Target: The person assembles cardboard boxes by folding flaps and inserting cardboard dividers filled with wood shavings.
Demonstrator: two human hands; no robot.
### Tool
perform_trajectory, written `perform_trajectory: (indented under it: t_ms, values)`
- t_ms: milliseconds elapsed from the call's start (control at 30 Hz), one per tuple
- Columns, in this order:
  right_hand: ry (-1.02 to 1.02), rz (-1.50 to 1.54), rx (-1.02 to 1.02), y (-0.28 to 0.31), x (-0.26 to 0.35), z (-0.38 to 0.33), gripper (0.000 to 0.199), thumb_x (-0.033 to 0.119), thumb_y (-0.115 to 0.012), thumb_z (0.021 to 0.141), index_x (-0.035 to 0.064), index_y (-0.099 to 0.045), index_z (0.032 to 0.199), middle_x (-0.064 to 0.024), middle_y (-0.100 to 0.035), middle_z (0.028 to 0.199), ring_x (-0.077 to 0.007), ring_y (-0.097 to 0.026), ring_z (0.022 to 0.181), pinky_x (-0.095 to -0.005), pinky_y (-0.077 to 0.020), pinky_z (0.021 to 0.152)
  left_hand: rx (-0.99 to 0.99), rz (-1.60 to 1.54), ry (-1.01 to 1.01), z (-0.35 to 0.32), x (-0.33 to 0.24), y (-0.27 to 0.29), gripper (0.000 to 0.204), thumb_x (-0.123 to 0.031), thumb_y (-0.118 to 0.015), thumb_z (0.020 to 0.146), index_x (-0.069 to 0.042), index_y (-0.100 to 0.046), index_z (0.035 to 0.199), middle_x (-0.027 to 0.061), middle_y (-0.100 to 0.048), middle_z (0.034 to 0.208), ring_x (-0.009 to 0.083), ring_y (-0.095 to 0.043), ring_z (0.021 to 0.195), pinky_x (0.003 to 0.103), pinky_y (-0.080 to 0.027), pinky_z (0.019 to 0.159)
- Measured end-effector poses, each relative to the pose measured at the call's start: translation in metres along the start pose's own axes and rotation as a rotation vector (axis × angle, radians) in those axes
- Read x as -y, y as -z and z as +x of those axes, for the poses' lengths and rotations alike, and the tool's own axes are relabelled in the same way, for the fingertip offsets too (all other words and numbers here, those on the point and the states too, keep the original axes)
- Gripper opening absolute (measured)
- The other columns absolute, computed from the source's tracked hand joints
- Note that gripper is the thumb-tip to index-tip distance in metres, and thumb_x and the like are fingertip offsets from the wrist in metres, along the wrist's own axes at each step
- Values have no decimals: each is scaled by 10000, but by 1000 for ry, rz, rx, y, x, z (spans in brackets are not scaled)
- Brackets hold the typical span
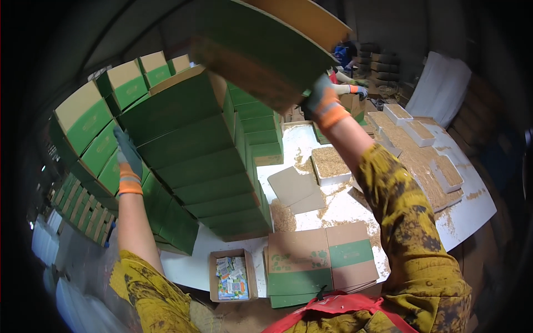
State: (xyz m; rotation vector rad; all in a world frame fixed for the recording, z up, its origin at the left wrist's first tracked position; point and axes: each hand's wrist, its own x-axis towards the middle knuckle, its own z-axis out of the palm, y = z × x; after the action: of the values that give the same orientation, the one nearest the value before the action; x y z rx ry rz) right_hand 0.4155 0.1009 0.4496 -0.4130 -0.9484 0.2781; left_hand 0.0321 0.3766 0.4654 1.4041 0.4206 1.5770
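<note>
My right hand (323,102), in a grey glove with an orange cuff, grips the lower right corner of a green and brown cardboard box (255,53), held tilted high above the table. The box is slightly blurred. My left hand (128,155), gloved alike, has its fingers stretched up against the boxes on the left, between two columns. Beside it rises a tall stack of green open-topped boxes (189,150). Another row of green and tan boxes (91,125) stands to its left.
Flattened cartons (300,252) lie near my body, beside a small carton (252,277) of colourful packets. White trays of brown grains (332,181) sit on the white table (477,211), with grains scattered about. A co-worker's gloved hand (360,90) is across the table. Pallets (83,213) stand at left.
</note>
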Motion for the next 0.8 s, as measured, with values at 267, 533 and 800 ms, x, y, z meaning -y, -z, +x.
perform_trajectory:
  t_ms: [267,533,800]
  values:
    - [-612,-158,-10,-155,-60,56,750,584,-539,882,77,-386,1413,-197,-419,1427,-425,-450,1250,-627,-403,954,-2,320,-207,56,62,64,622,-435,-346,1037,-1,-316,1482,96,-364,1524,210,-356,1386,315,-239,1151]
    - [20,-1459,295,-160,-56,61,523,425,-272,994,99,-538,1306,-181,-567,1314,-382,-568,1147,-444,-420,1014,-56,286,-151,3,44,10,655,-448,-430,1013,3,-319,1474,128,-391,1503,223,-380,1373,328,-244,1150]
    - [-64,-849,366,-88,-89,-61,613,378,-584,928,50,-426,1421,-192,-493,1409,-308,-509,1271,-376,-415,1045,-71,429,-320,0,75,76,595,-349,-466,1020,50,-340,1443,180,-439,1451,269,-428,1329,339,-300,1124]
